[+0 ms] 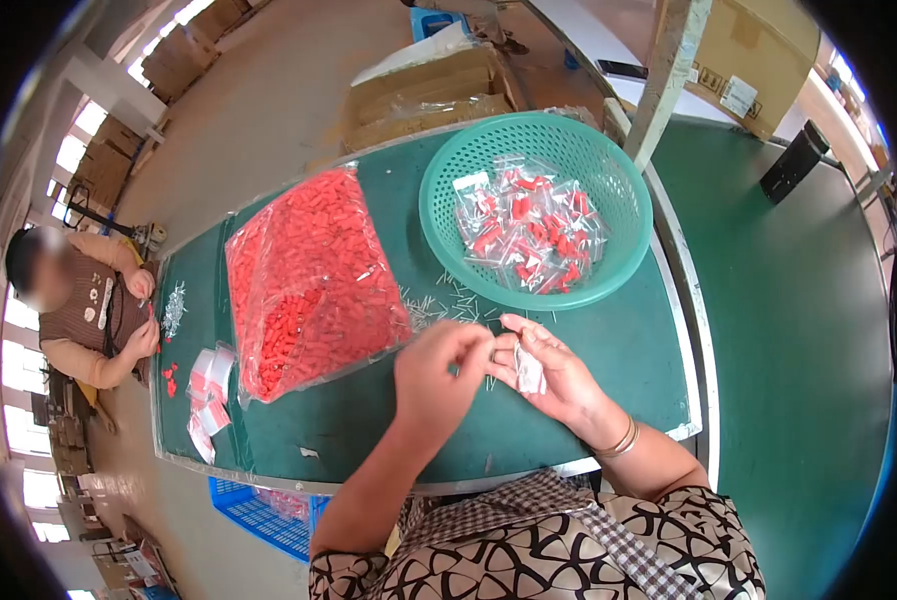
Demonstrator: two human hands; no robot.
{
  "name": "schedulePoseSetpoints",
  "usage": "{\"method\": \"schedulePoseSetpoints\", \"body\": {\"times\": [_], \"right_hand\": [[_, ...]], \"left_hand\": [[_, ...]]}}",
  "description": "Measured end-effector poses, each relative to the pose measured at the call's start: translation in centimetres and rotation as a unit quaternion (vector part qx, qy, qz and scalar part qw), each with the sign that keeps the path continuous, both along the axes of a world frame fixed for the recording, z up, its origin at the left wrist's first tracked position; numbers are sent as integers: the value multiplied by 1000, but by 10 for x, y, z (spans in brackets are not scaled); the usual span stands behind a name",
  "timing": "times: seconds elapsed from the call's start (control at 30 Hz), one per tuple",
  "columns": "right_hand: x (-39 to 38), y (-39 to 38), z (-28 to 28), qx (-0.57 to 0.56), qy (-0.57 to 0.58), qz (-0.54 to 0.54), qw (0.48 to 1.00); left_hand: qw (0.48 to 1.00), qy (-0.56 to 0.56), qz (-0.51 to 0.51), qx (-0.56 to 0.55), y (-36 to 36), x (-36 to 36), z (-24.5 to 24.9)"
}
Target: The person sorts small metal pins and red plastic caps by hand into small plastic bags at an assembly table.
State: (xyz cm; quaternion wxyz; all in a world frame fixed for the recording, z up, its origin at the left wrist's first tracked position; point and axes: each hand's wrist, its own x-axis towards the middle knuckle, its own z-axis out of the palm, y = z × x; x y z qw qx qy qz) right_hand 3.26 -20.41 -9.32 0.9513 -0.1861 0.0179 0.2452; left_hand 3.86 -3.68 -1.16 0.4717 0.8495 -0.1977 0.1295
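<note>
My right hand (561,385) is closed around a small clear plastic bag (530,372) with white on it; what is inside cannot be made out. Close beside it, my left hand (439,375) has its thumb and fingers pinched together at the bag's upper end, and whatever they hold is hidden. Beyond both hands, loose metal screws or pins (449,303) lie scattered on the green table (359,440). A large clear bag of red plastic pieces (314,270) rests to the left, partly open at its near end.
A green basket (439,240) at the back right holds several small bags (539,225) with red pieces. Flat packets (209,390) lie at left. Across the table's left end, another person (94,290) handles small parts. A blue crate (259,515) stands below the near edge.
</note>
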Motion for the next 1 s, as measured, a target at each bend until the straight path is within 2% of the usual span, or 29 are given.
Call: {"method": "schedulePoseSetpoints", "body": {"times": [0.07, 0.17, 0.3, 0.4, 0.5, 0.6, 0.7, 0.8, 0.9, 1.0], "right_hand": [[-2, 1, 2, 6, 10, -8, 1000], [-3, 1, 0, -4, 12, -23, 1000], [-4, 5, 0, -40, 13, -36, 998], [-10, 11, 0, -60, -35, -23, 997], [-13, 14, 3, -79, -26, 6, 996], [-11, 12, 4, -28, 13, 13, 999], [-10, 12, 9, -14, 21, -3, 1000], [-9, 10, 1, -8, 22, -1, 1000], [-6, 8, 4, -4, 35, -30, 999], [-2, 6, 5, -8, 35, -54, 998]], "left_hand": [[993, 114, -5, -26, -9, -20, -14], [974, 216, 62, -31, -23, -30, -25], [983, 177, 53, -20, -20, -31, -54], [953, 236, 69, -175, -23, -32, -77], [953, 214, 64, -205, -28, -35, -82], [957, 201, 84, -192, -33, -35, -79], [943, 199, 97, -247, -35, -33, -74], [945, 174, 116, -253, -31, -29, -68], [967, 145, 119, -172, -20, -39, -62], [972, 197, 36, -121, -21, -59, -57]]}}
